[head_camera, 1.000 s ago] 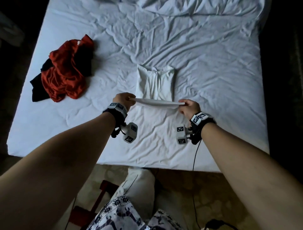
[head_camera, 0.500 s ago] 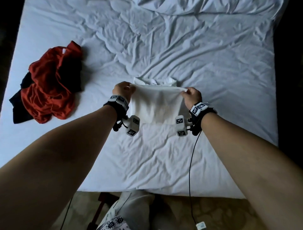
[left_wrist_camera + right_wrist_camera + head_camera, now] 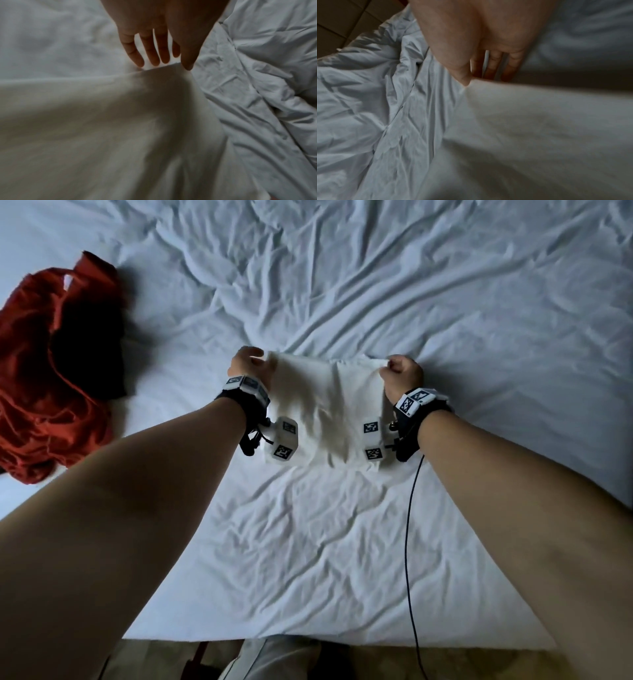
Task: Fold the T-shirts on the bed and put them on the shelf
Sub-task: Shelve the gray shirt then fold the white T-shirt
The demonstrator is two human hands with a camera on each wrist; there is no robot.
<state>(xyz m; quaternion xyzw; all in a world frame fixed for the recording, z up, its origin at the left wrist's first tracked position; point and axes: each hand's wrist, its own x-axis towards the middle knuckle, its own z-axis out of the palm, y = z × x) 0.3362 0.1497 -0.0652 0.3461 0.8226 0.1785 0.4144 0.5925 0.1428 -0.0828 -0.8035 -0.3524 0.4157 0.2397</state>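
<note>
A white T-shirt (image 3: 325,405) lies folded over on the bed (image 3: 479,320), its doubled edge at the far side. My left hand (image 3: 251,364) is at its far left corner. In the left wrist view the fingers (image 3: 150,54) are straight and spread just beyond the cloth edge (image 3: 120,75), and only the thumb tip touches the corner. My right hand (image 3: 400,371) pinches the far right corner. In the right wrist view, its thumb (image 3: 462,77) lies on top of the white T-shirt (image 3: 539,121) and the fingers go under the edge.
A crumpled red T-shirt (image 3: 51,364) with a black garment (image 3: 89,347) lies at the bed's left side. A black cable (image 3: 409,542) hangs from my right wrist across the sheet. The bed's near edge (image 3: 308,640) meets the floor by my legs.
Both hands carried the shirt's near hem up and away from me, laying it over the far half. The left fingers have straightened at the corner.
</note>
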